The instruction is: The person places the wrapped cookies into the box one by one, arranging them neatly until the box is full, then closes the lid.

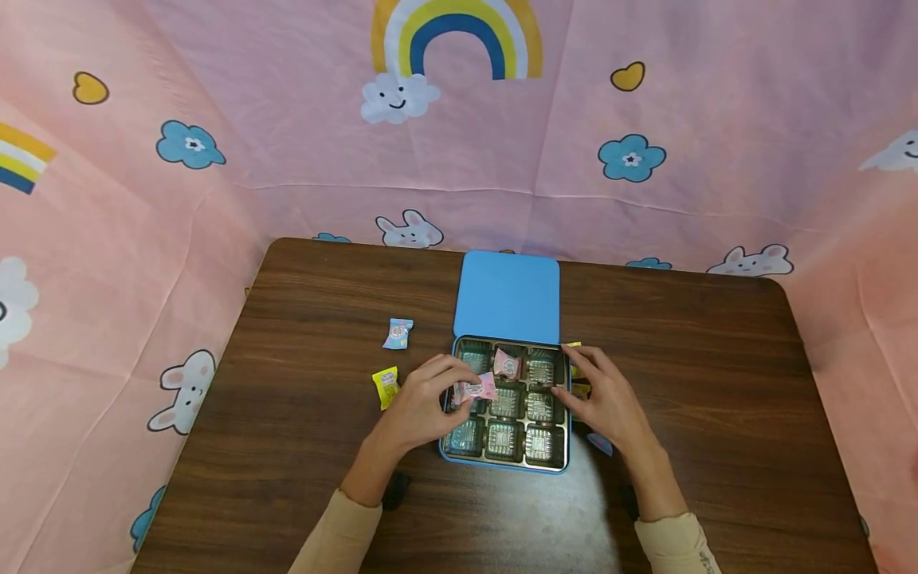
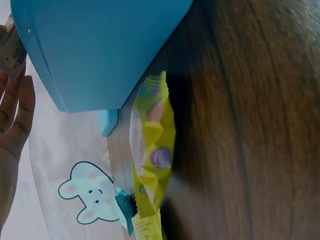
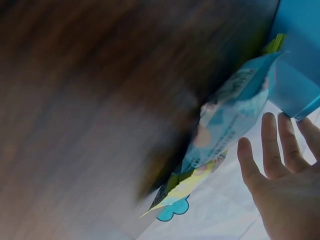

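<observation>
My left hand pinches a pink wrapped candy over the left part of the blue tin, near the middle row. The same wrapper shows at the fingertips at the edge of the left wrist view. The tin's gold tray has several square compartments, and another pink candy lies in the back middle one. On the tin's right side, my right hand touches the rim with thumb and forefinger. Its fingers extend toward the blue tin wall in the right wrist view.
The tin's blue lid lies folded back behind it. Left of the tin are a blue candy and a yellow candy. On the right, a blue candy and yellow candies lie partly under my right hand. Patterned pink cloth surrounds the wooden table.
</observation>
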Action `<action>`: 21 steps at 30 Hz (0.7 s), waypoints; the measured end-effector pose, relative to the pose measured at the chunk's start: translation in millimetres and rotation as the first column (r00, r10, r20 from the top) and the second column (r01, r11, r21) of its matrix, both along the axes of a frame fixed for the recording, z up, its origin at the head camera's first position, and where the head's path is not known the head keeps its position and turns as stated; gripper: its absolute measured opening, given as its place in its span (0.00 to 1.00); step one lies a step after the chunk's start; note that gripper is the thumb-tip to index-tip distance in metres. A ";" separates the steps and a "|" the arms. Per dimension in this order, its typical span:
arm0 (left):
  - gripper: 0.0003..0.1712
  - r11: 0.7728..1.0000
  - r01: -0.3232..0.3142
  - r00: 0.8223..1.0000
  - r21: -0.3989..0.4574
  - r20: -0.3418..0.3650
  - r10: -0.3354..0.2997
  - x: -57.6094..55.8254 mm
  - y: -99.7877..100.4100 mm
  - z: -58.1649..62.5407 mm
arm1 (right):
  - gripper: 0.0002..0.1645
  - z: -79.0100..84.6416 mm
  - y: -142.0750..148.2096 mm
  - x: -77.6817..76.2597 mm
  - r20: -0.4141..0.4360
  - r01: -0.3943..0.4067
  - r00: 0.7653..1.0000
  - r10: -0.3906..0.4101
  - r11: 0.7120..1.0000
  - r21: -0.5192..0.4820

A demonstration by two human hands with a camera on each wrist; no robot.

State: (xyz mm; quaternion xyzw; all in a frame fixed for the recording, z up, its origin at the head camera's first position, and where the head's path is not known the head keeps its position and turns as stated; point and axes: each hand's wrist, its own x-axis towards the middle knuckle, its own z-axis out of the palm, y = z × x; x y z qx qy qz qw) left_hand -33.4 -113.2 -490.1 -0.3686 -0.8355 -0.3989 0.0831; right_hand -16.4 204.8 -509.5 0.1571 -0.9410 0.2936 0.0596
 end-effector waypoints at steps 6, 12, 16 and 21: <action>0.10 1.000 0.030 1.000 -0.007 -0.002 -0.030 -0.7 8.6 0.1 | 0.44 0.3 0.3 0.2 0.012 0.002 1.000 -0.002 1.000 0.006; 0.07 0.997 0.071 0.997 -0.038 0.004 -0.071 -1.0 19.0 -2.2 | 0.44 0.8 0.3 1.1 0.013 0.002 1.000 -0.002 1.000 -0.008; 0.06 0.996 0.077 0.997 -0.034 0.007 -0.077 -0.2 21.6 -2.7 | 0.44 0.9 -0.2 1.4 0.011 0.001 1.000 -0.001 1.000 -0.018; 0.07 0.996 0.085 0.996 -0.032 0.006 -0.084 -0.4 23.0 -3.8 | 0.44 1.4 -1.1 1.0 0.015 0.006 1.000 -0.006 1.000 -0.017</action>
